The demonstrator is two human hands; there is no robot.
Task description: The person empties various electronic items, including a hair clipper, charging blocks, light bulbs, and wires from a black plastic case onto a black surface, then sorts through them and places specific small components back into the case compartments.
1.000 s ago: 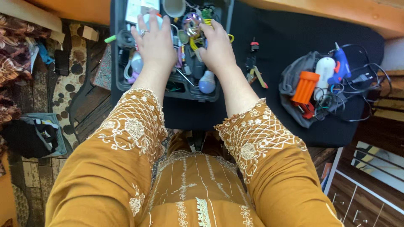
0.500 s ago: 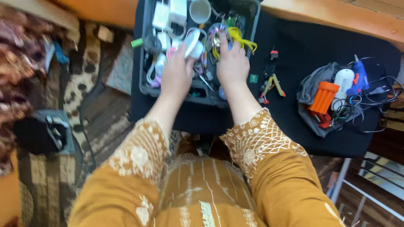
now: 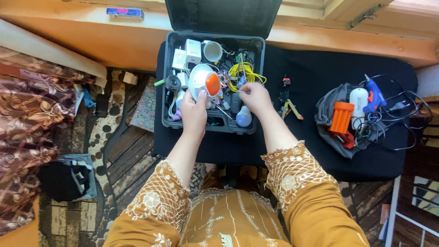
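My left hand (image 3: 194,112) holds a round white device with an orange button (image 3: 203,82) above an open grey case (image 3: 170,68) full of small parts. My right hand (image 3: 254,97) pinches a thin wire end near a tangle of yellow wire (image 3: 244,72) in the same case. A pale blue bulb (image 3: 243,117) lies in the case just below my right hand. White plug adapters (image 3: 187,52) and a white cup (image 3: 212,51) sit at the case's far side.
The case stands on a black cloth-covered table (image 3: 302,59). Pliers and clips (image 3: 288,104) lie right of the case. Further right, a grey pouch (image 3: 330,110) holds an orange ribbed part (image 3: 341,117), a blue glue gun (image 3: 373,94) and cables. A patterned rug and a bag (image 3: 68,176) are on the floor left.
My left hand has lifted the white and orange device out of the case. My right hand shifted to the yellow wires. The view pulled back, showing the case lid.
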